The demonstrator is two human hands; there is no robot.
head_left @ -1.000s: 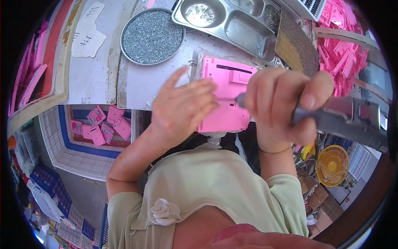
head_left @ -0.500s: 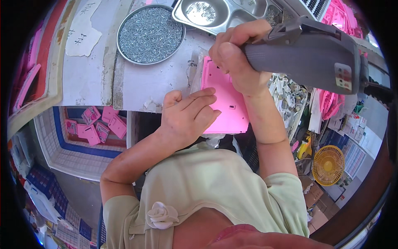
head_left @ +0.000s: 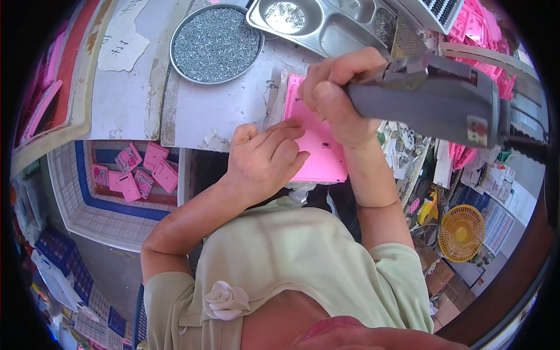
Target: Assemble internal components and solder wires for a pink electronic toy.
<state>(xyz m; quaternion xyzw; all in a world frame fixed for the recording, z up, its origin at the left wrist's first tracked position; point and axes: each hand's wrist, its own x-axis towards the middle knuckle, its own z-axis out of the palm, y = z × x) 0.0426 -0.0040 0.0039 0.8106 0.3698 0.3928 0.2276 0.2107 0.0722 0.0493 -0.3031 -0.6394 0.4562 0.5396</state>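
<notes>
A grey electric screwdriver [head_left: 429,99] is gripped in my right hand [head_left: 344,99], closed around its front end, with the body slanting off to the right. Its tip is hidden behind my fingers. Beneath that hand lies a flat pink plastic panel [head_left: 321,157] with small holes and a slot. My left hand [head_left: 262,154] rests over the panel's left side. Its thumb and longer fingertips are apart, while the outer fingers curl in. Whether anything small sits under those curled fingers cannot be seen.
A round metal tray [head_left: 217,80] of screws and a compartmented steel tray [head_left: 318,42] stand at the back. On the left, a white basket [head_left: 96,224] contains several pink parts. Small pale pieces [head_left: 402,151] lie right of the panel. A yellow basket [head_left: 461,233] sits farther right.
The screwdriver and my right hand have come slightly down and nearer to me. My left fingers have bent a little over the panel. The view has shifted slightly.
</notes>
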